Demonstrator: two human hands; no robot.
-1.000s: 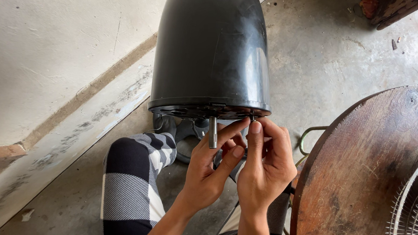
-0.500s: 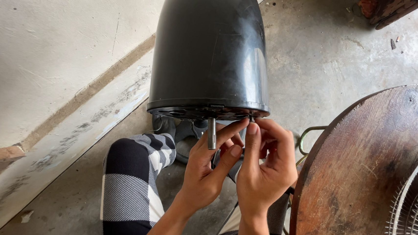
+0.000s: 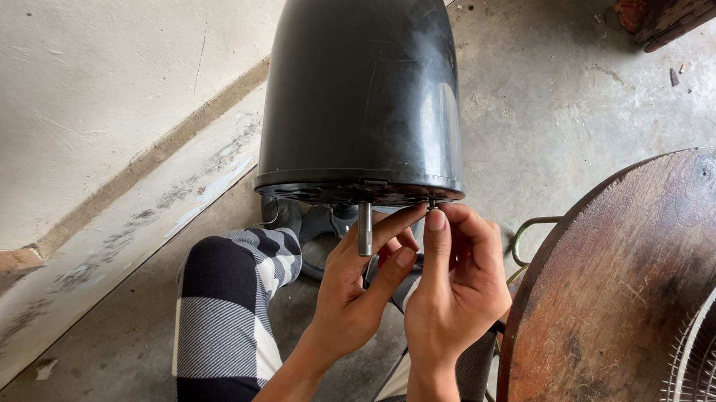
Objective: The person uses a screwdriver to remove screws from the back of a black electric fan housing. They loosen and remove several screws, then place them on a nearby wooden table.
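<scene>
The black motor housing [image 3: 364,92] stands between the knees, face toward the person, steel shaft [image 3: 365,228] jutting from it; it looks rigid, smooth and fairly heavy, best gripped around its rim. The right hand [image 3: 456,296] pinches a tiny screw [image 3: 432,204] at the rim between thumb and forefinger, while the left hand [image 3: 355,297] curls half-open beside the shaft. The screw is mostly hidden, and whether the left hand holds anything cannot be told.
</scene>
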